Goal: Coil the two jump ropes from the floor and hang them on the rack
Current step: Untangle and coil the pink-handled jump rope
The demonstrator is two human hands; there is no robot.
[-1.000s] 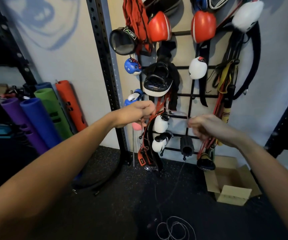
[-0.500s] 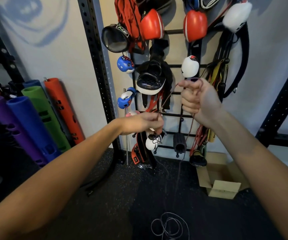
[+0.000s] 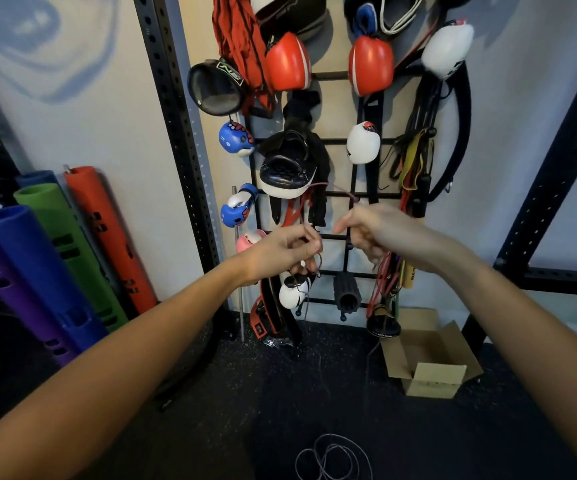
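A thin reddish jump rope arcs between my two hands in front of the black wall rack. My left hand pinches it with dark loops hanging below the fingers. My right hand is closed on the rope's other part, close beside the left hand. Two thin strands drop from the hands toward the floor. A second, grey rope lies in loose loops on the black floor at the bottom centre.
The rack is crowded with boxing gloves, pads, straps and bands. A perforated black upright stands left of it. Coloured foam rollers lean at the left wall. An open cardboard box sits on the floor at the right.
My right hand came down from head height to meet my left hand, leaving a loop of rope arcing above them. The view tilted slightly.
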